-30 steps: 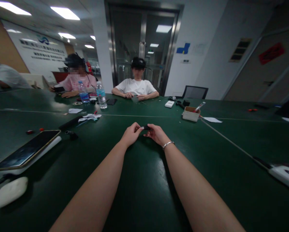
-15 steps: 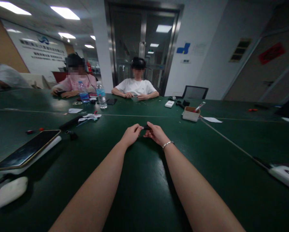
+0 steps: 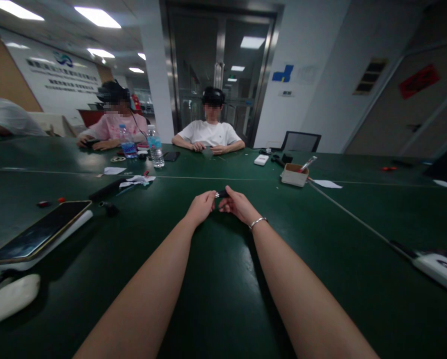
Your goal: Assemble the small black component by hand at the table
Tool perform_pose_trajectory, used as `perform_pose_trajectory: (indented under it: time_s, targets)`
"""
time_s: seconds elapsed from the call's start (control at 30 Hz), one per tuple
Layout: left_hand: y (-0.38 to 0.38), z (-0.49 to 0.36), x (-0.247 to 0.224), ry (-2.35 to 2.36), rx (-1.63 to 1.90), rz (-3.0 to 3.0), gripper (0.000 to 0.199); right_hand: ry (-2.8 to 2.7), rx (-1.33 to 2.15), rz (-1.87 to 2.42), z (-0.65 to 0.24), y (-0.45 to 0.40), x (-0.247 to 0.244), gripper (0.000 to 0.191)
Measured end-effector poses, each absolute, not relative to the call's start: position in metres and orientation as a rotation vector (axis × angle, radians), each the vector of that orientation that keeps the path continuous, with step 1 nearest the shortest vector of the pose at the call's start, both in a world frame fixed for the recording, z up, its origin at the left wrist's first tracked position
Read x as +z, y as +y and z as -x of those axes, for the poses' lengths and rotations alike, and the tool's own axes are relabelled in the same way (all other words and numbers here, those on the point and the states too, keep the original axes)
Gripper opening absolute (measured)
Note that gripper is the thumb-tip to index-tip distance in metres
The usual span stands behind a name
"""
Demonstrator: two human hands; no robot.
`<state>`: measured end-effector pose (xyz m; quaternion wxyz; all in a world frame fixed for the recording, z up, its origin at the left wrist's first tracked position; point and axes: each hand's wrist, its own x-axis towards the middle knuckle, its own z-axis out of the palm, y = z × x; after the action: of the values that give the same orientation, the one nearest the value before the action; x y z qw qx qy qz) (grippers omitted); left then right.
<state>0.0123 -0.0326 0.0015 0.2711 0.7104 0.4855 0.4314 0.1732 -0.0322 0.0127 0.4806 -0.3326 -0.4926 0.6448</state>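
A small black stick-like object with a shiny silver section (image 3: 220,194) is held level between my hands, over the middle of the green table (image 3: 223,279). My left hand (image 3: 202,207) is closed in a pinch on its left, silver end. Thumb and fingers of my right hand (image 3: 238,205) grip the black right end, with the lower fingers curled below. The fingers cover both ends, so I cannot make out exactly what it is. A silver bracelet (image 3: 258,222) circles my right wrist.
To the left lie a phone (image 3: 40,232) on a white object, a white rounded case (image 3: 13,298) and a black fitting (image 3: 109,208). Ahead stand water bottles (image 3: 156,149) and a small box (image 3: 294,175). Two people in headsets sit across the table. A white device (image 3: 438,269) lies right.
The silver section of the object shows more clearly between my fingertips. Both hands have shifted slightly, and the whole view has moved a little; the grips stay closed.
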Motion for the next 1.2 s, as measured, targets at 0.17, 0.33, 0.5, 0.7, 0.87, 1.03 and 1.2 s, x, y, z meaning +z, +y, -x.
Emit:
perform_pose_trajectory:
  time_s: [0.17,0.33,0.5,0.7,0.87,1.03,1.2]
  targets:
    - [-0.0316,-0.0128,0.0013,1.319,1.141,-1.863,0.052,-1.144,1.622,0.759,-0.1751,-0.0326,0.0146,0.022]
    - [-0.0309,-0.0119,0.0014,1.32,1.094,-1.84,0.056,-1.162,1.656,0.757,-0.1765,-0.0326,0.0143,0.02]
    - [-0.0325,-0.0121,0.0022,1.371,1.074,-1.902,0.058,-1.126,1.622,0.82,-0.1748,-0.0313,0.0123,0.016]
    - [-0.0333,-0.0132,0.0013,1.337,1.129,-1.959,0.042,-1.149,1.57,0.794,-0.174,-0.0321,0.0123,0.025]
    - [-0.0338,-0.0133,0.0016,1.308,1.144,-1.963,0.034,-1.141,1.53,0.842,-0.1738,-0.0294,0.0101,0.033]
    - [-0.0356,-0.0146,0.0025,1.265,1.223,-1.926,0.024,-1.117,1.504,0.874,-0.1728,-0.0276,0.009,0.036]
    - [-0.0369,-0.0165,0.0044,1.295,1.328,-1.984,0.023,-1.063,1.55,0.821,-0.1729,-0.0301,0.012,0.031]
